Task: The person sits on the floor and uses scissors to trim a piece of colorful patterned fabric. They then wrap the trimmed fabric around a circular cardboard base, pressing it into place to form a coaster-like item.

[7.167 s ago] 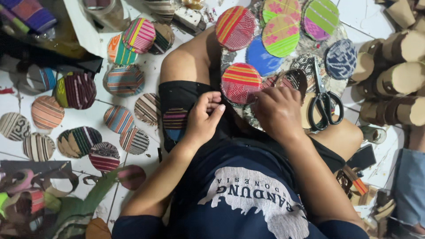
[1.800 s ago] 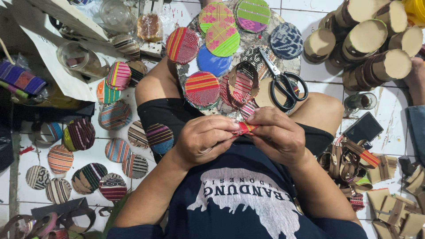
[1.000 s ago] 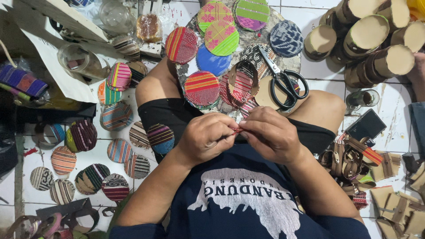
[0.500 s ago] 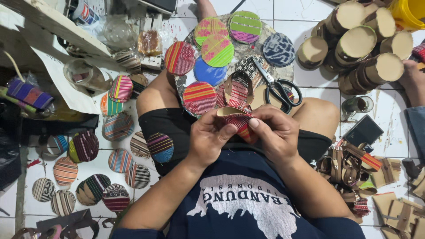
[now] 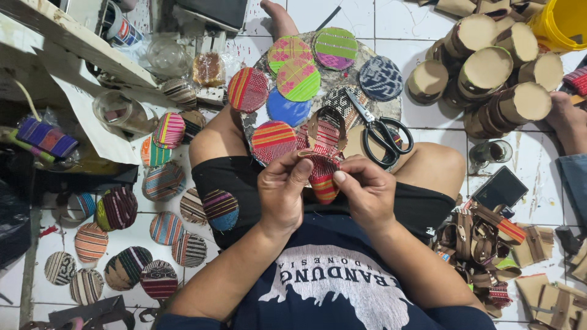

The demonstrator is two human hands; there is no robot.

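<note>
Head view looks down on a white tiled floor (image 5: 422,24) strewn with striped fabric discs (image 5: 166,181), with a stack of brown round boxes (image 5: 489,67) at the upper right. Black scissors (image 5: 379,128) lie on a round board (image 5: 391,107) beyond the knees. Over the lap, the left hand (image 5: 281,195) and right hand (image 5: 365,192) are both closed in a pinch on a small red striped fabric piece (image 5: 322,177), held between them.

Black-handled scissors (image 5: 380,129), stacked brown cylinders (image 5: 489,67), striped fabric discs (image 5: 165,229), yellow bucket (image 5: 559,24)
</note>
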